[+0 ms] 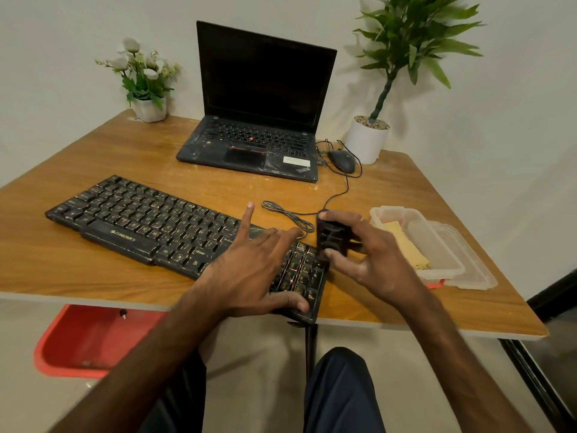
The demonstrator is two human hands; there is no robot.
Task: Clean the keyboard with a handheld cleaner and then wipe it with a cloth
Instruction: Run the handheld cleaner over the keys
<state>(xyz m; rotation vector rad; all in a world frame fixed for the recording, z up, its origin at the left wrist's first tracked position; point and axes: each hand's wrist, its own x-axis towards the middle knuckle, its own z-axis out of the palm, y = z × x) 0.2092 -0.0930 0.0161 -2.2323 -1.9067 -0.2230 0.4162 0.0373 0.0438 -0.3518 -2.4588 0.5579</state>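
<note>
— Item one, the keyboard?
— Black Zebronics keyboard [140, 223], dusty, lying slantwise on the wooden worktop [125, 151]; its right end reaches the near edge.

— Hands?
— Left hand [249, 270]: fingers spread and straight, resting flat on the keyboard's right part, thumb at its near corner, index finger lifted. Holds nothing. Right hand [374, 254]: thumb and fingers pinch a black handheld cleaner [332, 237], held upright at the keyboard's right end, above the number pad.

— Cloth?
— Yellow cloth [406, 245], folded, inside a clear plastic container [449, 270] just right of the right hand.

— Remaining stock?
— Open black laptop [259, 120], screen dark, at the back; wired mouse [342, 160] beside it; white-flowered pot [150, 109] back left; leafy plant in a white pot [367, 140] back right.
</note>
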